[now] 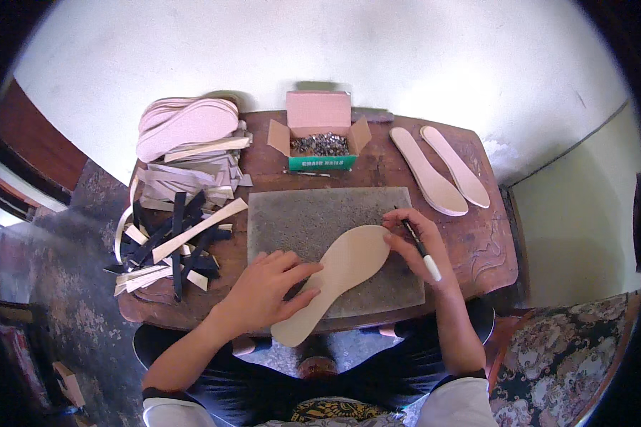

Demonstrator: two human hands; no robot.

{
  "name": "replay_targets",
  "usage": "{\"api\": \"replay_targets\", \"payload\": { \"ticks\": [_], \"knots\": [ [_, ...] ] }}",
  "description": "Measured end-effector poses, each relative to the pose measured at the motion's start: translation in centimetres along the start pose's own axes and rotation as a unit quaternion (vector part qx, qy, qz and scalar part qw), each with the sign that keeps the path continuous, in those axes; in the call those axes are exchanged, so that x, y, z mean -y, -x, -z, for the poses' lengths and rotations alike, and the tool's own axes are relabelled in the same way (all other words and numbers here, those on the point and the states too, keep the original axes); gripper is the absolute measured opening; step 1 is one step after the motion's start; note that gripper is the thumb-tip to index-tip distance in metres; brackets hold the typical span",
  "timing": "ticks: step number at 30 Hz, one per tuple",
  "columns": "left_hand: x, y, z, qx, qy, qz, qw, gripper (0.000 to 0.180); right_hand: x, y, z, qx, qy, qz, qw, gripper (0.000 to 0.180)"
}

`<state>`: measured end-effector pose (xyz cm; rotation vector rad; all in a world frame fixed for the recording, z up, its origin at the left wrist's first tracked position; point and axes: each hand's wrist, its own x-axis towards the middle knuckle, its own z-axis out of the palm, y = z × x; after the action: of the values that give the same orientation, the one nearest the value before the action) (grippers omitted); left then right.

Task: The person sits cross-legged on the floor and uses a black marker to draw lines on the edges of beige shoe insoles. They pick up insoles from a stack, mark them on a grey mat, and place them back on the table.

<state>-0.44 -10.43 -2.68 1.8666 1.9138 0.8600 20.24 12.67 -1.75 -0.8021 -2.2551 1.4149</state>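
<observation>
A pale beige shoe insole (349,267) lies slantwise over a grey stone slab (299,213), its narrow heel end reaching past the slab's near edge. My left hand (263,288) has its fingers apart, with thumb and fingertips against the insole's left edge near its waist. At the wide toe end is my right hand (420,245), thumb and fingers closed at the insole's edge. The same hand carries a black marker pen (417,242) with a white end, lying across the palm and pointing toward me.
A wooden table (470,256) holds a stack of pinkish insoles (185,124), grey strips (192,174) and a pile of black and cream strips (174,245) at left. Behind the slab stands an open green box (320,162) of nails. Paired insoles (431,174) lie at right.
</observation>
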Motion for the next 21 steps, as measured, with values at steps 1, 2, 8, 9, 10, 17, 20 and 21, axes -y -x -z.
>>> {"api": "replay_targets", "payload": {
  "ticks": [1, 2, 8, 9, 10, 17, 20, 21],
  "knots": [
    [0.0, -0.4, -0.1, -0.009, -0.009, -0.031, 0.999, 0.038, 0.0, 0.3, -0.2, -0.008, 0.014, -0.004, 1.000, 0.030],
    [0.0, -0.5, -0.4, 0.002, -0.024, -0.033, 0.999, 0.038, 0.1, 0.5, -0.4, -0.035, 0.066, 0.023, 0.997, 0.031],
    [0.4, -0.2, -1.3, -0.003, -0.067, -0.037, 0.997, 0.040, 3.9, 1.5, -2.6, -0.113, 0.209, 0.197, 0.951, 0.033],
    [0.4, -0.3, -1.3, -0.002, -0.065, -0.037, 0.997, 0.040, 5.0, 1.9, -3.3, -0.075, 0.132, 0.191, 0.970, 0.034],
    [0.4, -0.4, -1.3, -0.001, -0.063, -0.038, 0.997, 0.040, 5.6, 2.0, -3.9, -0.036, 0.053, 0.183, 0.981, 0.034],
    [0.5, -0.1, -1.7, -0.012, -0.084, -0.042, 0.996, 0.041, 0.8, 0.6, -6.5, 0.005, -0.220, -0.023, 0.975, 0.019],
    [0.5, -0.1, -1.6, -0.013, -0.073, -0.038, 0.997, 0.037, -0.4, 0.6, -6.3, 0.031, -0.196, 0.034, 0.979, 0.020],
    [0.5, -0.1, -1.6, -0.018, -0.070, -0.037, 0.997, 0.037, -0.6, 0.5, -6.4, 0.027, -0.193, 0.044, 0.980, 0.019]
  ]
}}
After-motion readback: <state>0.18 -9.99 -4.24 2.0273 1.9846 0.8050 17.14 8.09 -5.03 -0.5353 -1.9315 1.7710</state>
